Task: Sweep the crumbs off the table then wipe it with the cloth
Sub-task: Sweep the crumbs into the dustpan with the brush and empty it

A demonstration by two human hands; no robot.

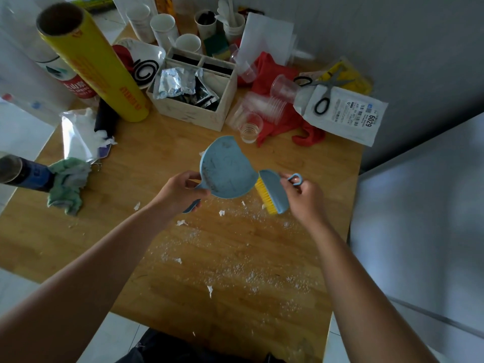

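Holding both tools up over the tabletop [78,244], mid-frame. Left hand [180,191] has its fingers curled round the handle of the blue dustpan [226,169]; the handle's end pokes out below the palm. Dustpan is tilted, broad face turned toward the camera, some grey dirt visible on it.

Right hand [303,197] pinches the brush [273,191] at its looped end, fingers and thumb curled round the blue back. Yellow bristles point left and down toward the dustpan. Brush's top end sits right at the dustpan's right rim – can't tell whether they touch.

Crumbs [235,258] – white flecks and a few bigger scraps – are spread over the near half of the tabletop, below and between the forearms, thickest toward the right edge.

Cloth [66,184], green and crumpled, lies on the left side of the tabletop, well apart from both hands.

Far half is cluttered: yellow roll [97,66] leaning at back left, wooden box [196,93] in the middle, stack of clear plastic cups [262,108] beside it, scissors [324,87] at back right.
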